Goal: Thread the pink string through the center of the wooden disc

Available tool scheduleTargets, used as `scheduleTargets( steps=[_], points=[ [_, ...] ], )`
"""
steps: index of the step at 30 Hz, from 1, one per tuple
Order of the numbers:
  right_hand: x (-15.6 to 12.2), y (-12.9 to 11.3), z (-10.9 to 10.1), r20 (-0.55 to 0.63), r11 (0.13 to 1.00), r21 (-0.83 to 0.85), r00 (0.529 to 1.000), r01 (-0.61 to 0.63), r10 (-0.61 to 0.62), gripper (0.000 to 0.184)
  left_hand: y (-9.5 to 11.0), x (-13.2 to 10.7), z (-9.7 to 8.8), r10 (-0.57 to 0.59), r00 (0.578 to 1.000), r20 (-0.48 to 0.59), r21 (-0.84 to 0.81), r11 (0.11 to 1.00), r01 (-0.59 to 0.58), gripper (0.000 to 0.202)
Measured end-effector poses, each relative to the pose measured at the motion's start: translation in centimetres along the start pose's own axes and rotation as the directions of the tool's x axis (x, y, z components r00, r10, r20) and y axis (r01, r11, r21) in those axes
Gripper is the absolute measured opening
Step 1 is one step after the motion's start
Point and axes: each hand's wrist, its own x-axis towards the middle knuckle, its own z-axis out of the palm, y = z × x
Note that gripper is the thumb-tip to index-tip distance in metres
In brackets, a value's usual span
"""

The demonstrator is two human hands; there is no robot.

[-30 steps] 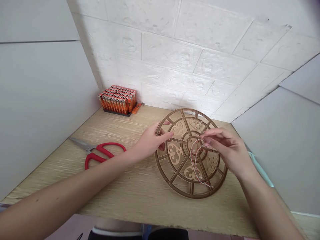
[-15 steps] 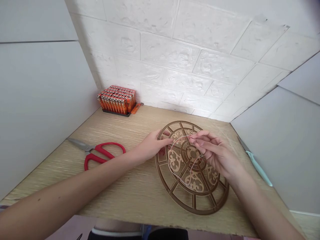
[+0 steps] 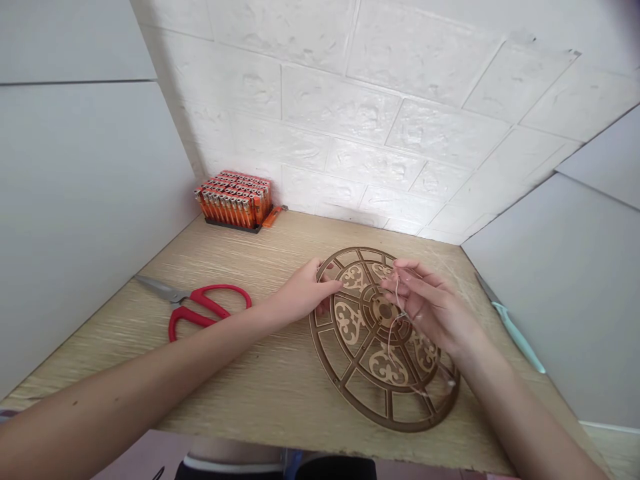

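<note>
A round brown openwork disc [image 3: 345,373] with scroll patterns stands tilted above the wooden tabletop. My left hand [image 3: 310,290] grips its upper left rim, thumb in front and fingers behind. Over the disc's upper right part, my right hand [image 3: 425,300] pinches a thin, pale pinkish string [image 3: 398,293] between thumb and fingertips. The string hangs down in front of the disc's hub [image 3: 384,311], and its lower end is blurred near the right rim.
Red-handled scissors [image 3: 207,307] lie at left beside my forearm. A tray of orange lighters [image 3: 235,200] stands by the back wall, with a loose orange lighter [image 3: 273,216] next to it. A mint-handled knife [image 3: 517,337] lies along the right panel.
The string, which looped across the disc's left side, now hangs down at the right of the hub. My right hand has shifted slightly right, and the disc's tilt has changed a little.
</note>
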Motion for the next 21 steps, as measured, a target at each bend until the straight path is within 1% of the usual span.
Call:
scheduleTargets(
  steps=[2,3,6,8,10,12,14,16,18,21],
  points=[
    [-0.2,-0.1,0.3,0.001,0.999,-0.036,0.999,-0.041,0.041,0.028,-0.2,0.0,0.0,-0.006,1.000,0.005,0.021,1.000,0.006,0.048],
    [-0.3,-0.2,0.5,0.003,0.997,-0.062,0.999,-0.050,0.051,0.031,-0.3,0.0,-0.1,0.010,1.000,-0.007,0.047,0.999,-0.010,0.050],
    [-0.5,-0.2,0.8,0.028,0.991,-0.129,0.999,-0.034,0.038,0.036,-0.6,-0.1,-0.3,0.112,0.992,-0.062,0.180,0.979,-0.100,0.056],
    [-0.6,0.0,0.8,0.058,0.985,-0.172,0.998,-0.011,0.021,0.035,-0.7,-0.2,-0.5,0.146,0.986,-0.081,0.251,0.960,-0.122,0.057],
    [-0.6,0.2,0.7,0.082,0.971,-0.238,0.997,0.009,0.011,0.032,-0.6,-0.4,-0.5,0.148,0.987,-0.070,0.255,0.959,-0.125,0.060],
    [-0.5,0.5,0.6,0.101,0.952,-0.306,0.995,0.020,0.012,0.029,-0.4,-0.5,-0.5,0.158,0.986,-0.049,0.221,0.965,-0.144,0.061],
    [-0.4,0.8,0.6,0.125,0.936,-0.352,0.992,0.027,0.018,0.027,-0.2,-0.4,-0.5,0.182,0.983,-0.032,0.214,0.962,-0.171,0.057],
    [-0.2,1.0,0.6,0.151,0.932,-0.360,0.989,0.047,0.008,0.026,0.1,-0.4,-0.4,0.212,0.977,-0.013,0.249,0.947,-0.202,0.043],
    [-0.1,1.3,0.8,0.163,0.934,-0.350,0.987,0.075,-0.018,0.025,0.4,-0.4,-0.4,0.236,0.971,0.030,0.270,0.934,-0.236,0.031],
    [0.0,1.6,1.3,0.171,0.932,-0.345,0.984,0.109,-0.052,0.025,0.5,-0.4,-0.3,0.261,0.959,0.107,0.223,0.934,-0.279,0.027]
  ],
)
